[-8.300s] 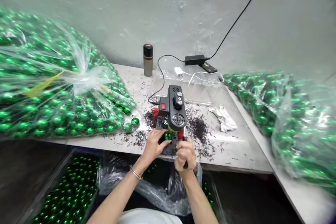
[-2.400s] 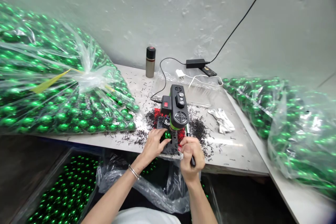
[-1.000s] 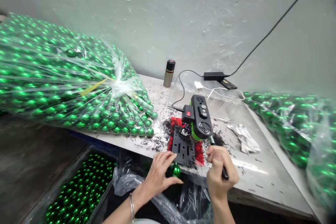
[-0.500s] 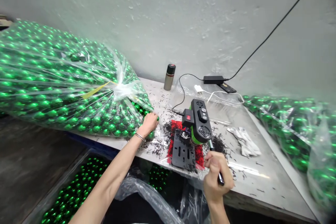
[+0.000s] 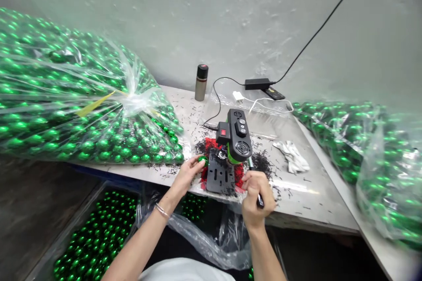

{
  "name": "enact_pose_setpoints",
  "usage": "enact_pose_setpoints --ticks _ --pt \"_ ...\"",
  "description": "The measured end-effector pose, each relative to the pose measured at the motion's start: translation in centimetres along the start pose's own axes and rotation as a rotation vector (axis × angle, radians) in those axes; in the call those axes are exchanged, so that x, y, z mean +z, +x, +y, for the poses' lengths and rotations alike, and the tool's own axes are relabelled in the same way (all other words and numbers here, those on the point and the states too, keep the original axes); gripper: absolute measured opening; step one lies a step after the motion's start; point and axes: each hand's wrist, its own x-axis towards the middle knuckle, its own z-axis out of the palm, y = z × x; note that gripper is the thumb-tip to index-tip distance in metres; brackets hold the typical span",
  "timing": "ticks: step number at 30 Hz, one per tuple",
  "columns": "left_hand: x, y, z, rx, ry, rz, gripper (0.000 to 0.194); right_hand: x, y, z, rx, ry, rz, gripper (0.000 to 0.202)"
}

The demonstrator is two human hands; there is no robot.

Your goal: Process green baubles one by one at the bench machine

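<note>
Between its fingertips my left hand (image 5: 190,173) pinches a shiny green ball (image 5: 203,160), at the left edge of the machine's black slotted base plate (image 5: 215,178). My right hand (image 5: 257,195) is wrapped round the black-ended lever (image 5: 260,201) at the right of the small black and green machine (image 5: 239,135). A red mat (image 5: 239,175) shows under the plate, with small black bits (image 5: 262,164) scattered around it.
A large clear bag of green balls (image 5: 85,145) lies on the left; another bag (image 5: 339,136) is at right. Behind stand a bottle (image 5: 201,82) and a power adapter (image 5: 257,84). White gloves (image 5: 292,156) lie right of the machine. Below the table edge is an open bag of balls (image 5: 95,232).
My left hand has moved right from the bag's edge to the machine's base plate, now with a green ball in its fingers. My right hand stays on the lever. The camera view has shifted.
</note>
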Motion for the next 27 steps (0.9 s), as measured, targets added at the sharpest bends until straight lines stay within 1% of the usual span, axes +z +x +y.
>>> enact_pose_setpoints --ticks 2,5,8,11,15,19,22,27 --pt "1.1 -0.1 -1.4 0.061 0.168 -0.042 0.042 -0.1 0.0 -0.1 0.002 0.001 -0.023 0.028" --pt "2.2 0.0 -2.6 0.201 0.485 -0.076 0.04 -0.2 0.1 -0.4 -0.006 -0.009 -0.041 0.028" --pt "2.9 -0.1 -3.1 0.38 0.778 -0.061 0.039 -0.1 0.1 -0.5 -0.019 -0.019 -0.044 0.028" --pt "3.3 -0.3 -3.4 0.538 0.933 -0.077 0.035 -0.1 0.1 -0.4 -0.018 -0.013 -0.041 0.028" --pt "3.5 -0.3 -4.0 0.697 1.016 -0.082 0.031 -0.1 0.0 -0.5 -0.022 0.001 -0.038 0.028" --pt "3.3 0.2 -4.8 0.786 1.001 -0.083 0.03 -0.1 -0.6 -0.1 -0.006 0.022 -0.029 0.026" --pt "3.2 0.5 -5.3 0.81 0.968 -0.089 0.03 0.1 -1.9 1.1 -0.02 0.021 -0.021 0.025" --pt "3.1 0.5 -5.3 0.846 0.94 -0.098 0.03 0.7 -4.1 3.8 -0.161 -0.053 0.003 0.029"
